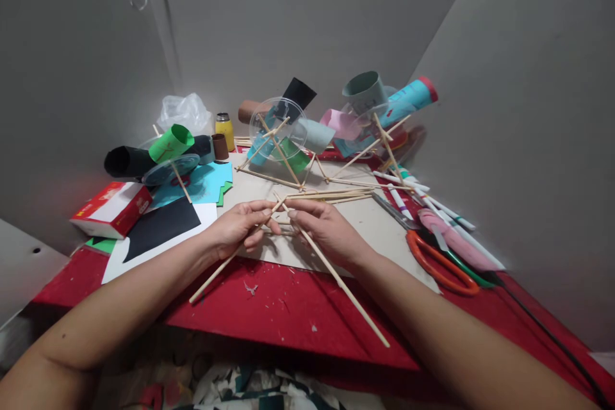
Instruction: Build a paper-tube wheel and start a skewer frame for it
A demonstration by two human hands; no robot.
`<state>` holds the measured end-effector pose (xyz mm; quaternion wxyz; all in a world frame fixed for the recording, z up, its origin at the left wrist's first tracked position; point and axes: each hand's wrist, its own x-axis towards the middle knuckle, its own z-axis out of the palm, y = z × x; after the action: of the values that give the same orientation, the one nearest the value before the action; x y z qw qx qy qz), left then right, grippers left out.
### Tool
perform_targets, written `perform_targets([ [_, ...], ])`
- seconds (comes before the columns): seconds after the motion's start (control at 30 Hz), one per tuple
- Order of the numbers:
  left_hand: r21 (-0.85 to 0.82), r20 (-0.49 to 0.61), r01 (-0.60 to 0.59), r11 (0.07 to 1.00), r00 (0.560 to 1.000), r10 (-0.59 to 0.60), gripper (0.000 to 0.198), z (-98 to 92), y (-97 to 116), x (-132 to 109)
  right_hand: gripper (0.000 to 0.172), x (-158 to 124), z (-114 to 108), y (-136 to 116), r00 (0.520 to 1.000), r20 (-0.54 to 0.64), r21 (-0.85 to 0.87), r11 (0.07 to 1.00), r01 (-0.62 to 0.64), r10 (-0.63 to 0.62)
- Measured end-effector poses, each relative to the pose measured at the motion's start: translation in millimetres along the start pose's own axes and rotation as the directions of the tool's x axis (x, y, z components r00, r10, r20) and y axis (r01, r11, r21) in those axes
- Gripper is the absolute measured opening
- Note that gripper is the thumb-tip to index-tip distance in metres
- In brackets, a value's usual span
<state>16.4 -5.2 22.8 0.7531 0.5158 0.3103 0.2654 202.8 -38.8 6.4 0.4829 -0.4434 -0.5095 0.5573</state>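
Note:
My left hand [247,223] pinches a thin wooden stick [211,280] that slants down to the left. Between the fingers of my right hand [331,230] is another wooden stick [346,291], slanting down to the right. The two sticks cross near their upper ends, forming an upside-down V over the front of the table. Whether they are joined there I cannot tell. Just behind my fingers lies a bundle of loose wooden sticks [336,194] on a beige board [384,234].
Behind stand stick frames bearing a clear plastic disc [278,129] with coloured paper tubes. At right lie orange-handled scissors [439,269], white markers [456,214] and a black cable [548,336]. A red-and-white box [113,208], black paper [163,227] and a yellow bottle [224,131] are left.

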Motion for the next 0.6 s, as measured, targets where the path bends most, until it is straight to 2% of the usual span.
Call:
perform_targets([
  [0.3, -0.003, 0.029, -0.014, 1.0, 0.999, 0.014, 0.011, -2.9, 2.0, 1.7, 0.034, -0.5, 0.6, -6.0, 1.0, 0.017, 0.035, 0.999, 0.0, -0.001],
  [0.6, -0.071, 0.033, -0.021, 0.997, 0.999, 0.023, 0.013, -6.9, 1.4, 4.9, 0.041, -0.7, -4.9, -15.2, 0.993, 0.046, 0.16, 0.98, -0.118, 0.112],
])
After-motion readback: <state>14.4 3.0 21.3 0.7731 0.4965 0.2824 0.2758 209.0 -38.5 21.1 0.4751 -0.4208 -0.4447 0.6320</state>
